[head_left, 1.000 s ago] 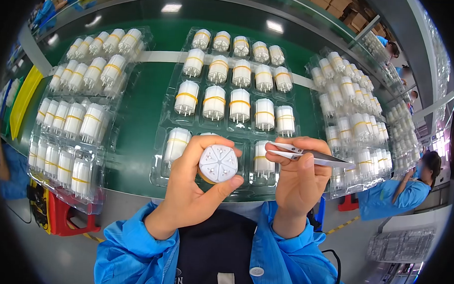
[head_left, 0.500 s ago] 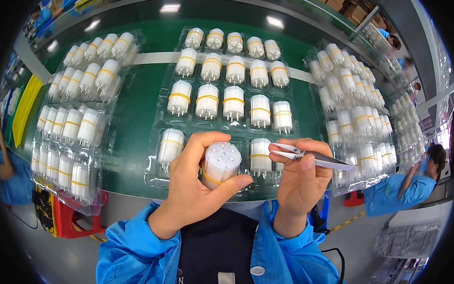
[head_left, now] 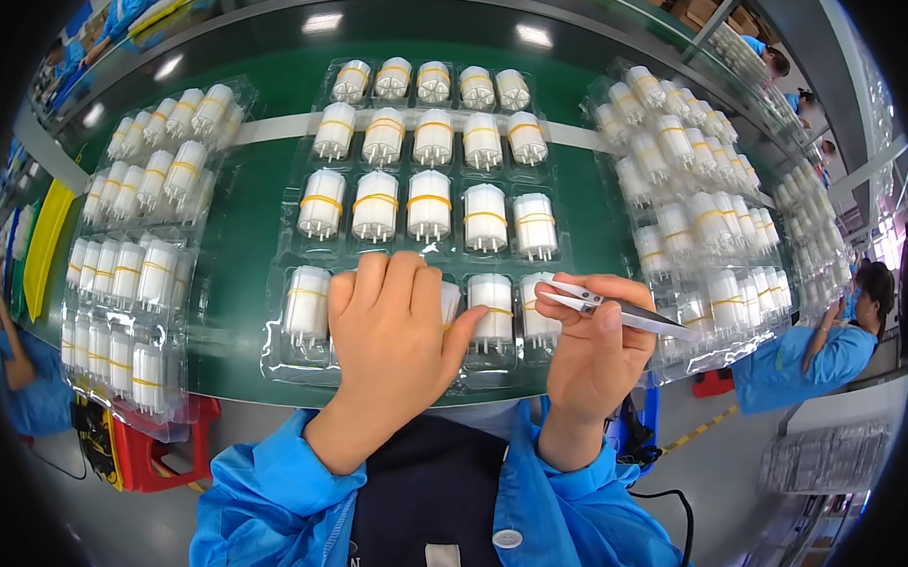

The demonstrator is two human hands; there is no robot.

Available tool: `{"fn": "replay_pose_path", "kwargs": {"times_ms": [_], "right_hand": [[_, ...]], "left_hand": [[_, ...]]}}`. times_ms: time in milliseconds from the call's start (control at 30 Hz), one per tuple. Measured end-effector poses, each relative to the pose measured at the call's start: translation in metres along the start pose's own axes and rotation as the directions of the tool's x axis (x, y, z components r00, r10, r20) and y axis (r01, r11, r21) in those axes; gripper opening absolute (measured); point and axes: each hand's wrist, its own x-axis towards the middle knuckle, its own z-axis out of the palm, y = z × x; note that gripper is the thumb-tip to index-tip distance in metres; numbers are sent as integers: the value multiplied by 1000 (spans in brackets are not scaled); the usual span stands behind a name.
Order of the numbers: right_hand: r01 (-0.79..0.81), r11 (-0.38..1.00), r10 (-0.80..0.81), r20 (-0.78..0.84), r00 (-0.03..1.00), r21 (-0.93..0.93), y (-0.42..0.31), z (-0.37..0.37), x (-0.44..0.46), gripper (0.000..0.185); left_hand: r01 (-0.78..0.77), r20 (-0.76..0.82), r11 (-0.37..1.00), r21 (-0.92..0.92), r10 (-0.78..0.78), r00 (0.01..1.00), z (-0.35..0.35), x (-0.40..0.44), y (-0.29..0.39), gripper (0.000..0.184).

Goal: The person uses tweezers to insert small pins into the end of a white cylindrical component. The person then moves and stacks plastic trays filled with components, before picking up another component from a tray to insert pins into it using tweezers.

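Note:
My left hand [head_left: 390, 331] is turned palm-down over the front row of the clear plastic tray [head_left: 272, 349]. Its fingers curl round a bundle of white tubes [head_left: 451, 299], which is mostly hidden under the hand, with the thumb along the right side. Beside it in the same row stand a banded white bundle [head_left: 306, 303] on the left and another bundle [head_left: 491, 310] just right of the thumb. Tweezers [head_left: 623, 312] rest in my right hand [head_left: 602, 349], gripped between thumb and fingers above the row's right end, slanting down to the right.
Behind my hands, several rows of bundles [head_left: 377, 206] with yellow bands and short pins fill the tray. Stacked trays of similar bundles stand at left [head_left: 124, 272] and right [head_left: 716, 228]. A co-worker in blue [head_left: 812, 346] sits at right; a red stool [head_left: 173, 444] is below left.
My left hand has turned over and lowered the bundle from in front of me into the tray's front row. My right hand keeps the tweezers almost in place. The view has shifted slightly.

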Motion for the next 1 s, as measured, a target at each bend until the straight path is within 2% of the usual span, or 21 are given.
{"fn": "replay_pose_path", "kwargs": {"times_ms": [67, 200, 267, 300, 333, 400, 433, 467, 533, 567, 600, 633, 667, 733, 800, 833, 900, 933, 1000], "right_hand": [[11, 1000, -11, -8, 1000, -4, 0, -3, 1, 24], [18, 1000, -19, -32, 999, -25, 2, -9, 0, 23], [15, 999, -16, -46, 999, -32, 6, -12, 0, 22], [32, 994, -34, -26, 999, -101, 9, -14, -1, 24], [50, 984, -52, -9, 999, -169, 11, -16, -1, 25], [68, 981, -69, 1, 998, -179, 12, -17, -1, 25], [88, 978, -87, 15, 996, -188, 13, -17, -1, 25], [87, 978, -86, 15, 996, -190, 13, -17, -1, 25], [158, 965, -153, 39, 987, -209, 14, -17, -1, 25], [159, 965, -153, 43, 987, -211, 14, -17, 0, 25], [182, 954, -176, 44, 983, -237, 13, -18, 1, 26], [204, 943, -200, 43, 979, -263, 13, -18, 2, 26], [202, 943, -197, 45, 979, -263, 12, -17, 1, 26], [191, 949, -169, 106, 980, -252, 6, -10, 1, 28], [178, 954, -144, 155, 977, -239, -6, 4, -2, 28], [145, 974, -110, 195, 975, -173, -11, 12, -4, 25], [91, 994, -75, 262, 962, -53, -17, 29, -6, 21], [90, 994, -72, 265, 961, -54, -18, 32, -7, 21], [108, 980, -30, 410, 912, -169, -21, 37, -8, 20]], "left_hand": [[0, 4, 987, 162, -1, 1000, 5, 5, 3, 52], [-26, -3, 977, 212, 27, 1000, 10, 11, 14, 54], [-113, 125, 985, 133, 97, 987, 17, 8, 13, 55], [-131, 137, 990, 45, 124, 983, 16, 6, 15, 53], [-133, 136, 990, 46, 126, 983, 14, 5, 18, 53], [-230, 108, 968, -103, 241, 965, 9, 0, 22, 49], [-239, 93, 963, -123, 251, 964, 7, -1, 23, 41], [-238, 93, 963, -125, 250, 964, 9, -4, 20, 41], [-200, 112, 874, -443, 275, 955, 12, -11, 9, 45], [-200, 55, 814, -545, 272, 961, 11, -12, 6, 54], [-200, 53, 814, -546, 271, 961, 9, -15, 5, 54], [-28, 26, 720, -693, 63, 998, 7, -21, 5, 61], [119, 40, 566, -815, -151, 988, 4, -25, 4, 67], [99, 5, 564, -820, -165, 986, -11, -17, -6, 70], [27, -40, 725, -688, -76, 996, -18, -17, -17, 66], [29, -52, 711, -702, -92, 994, -19, -17, -18, 59], [7, -52, 742, -671, -57, 997, -20, -21, -23, 59], [-17, -47, 767, -641, -18, 999, -20, -22, -25, 60], [-45, -93, 744, -666, -23, 995, -19, -21, -24, 57]]}}
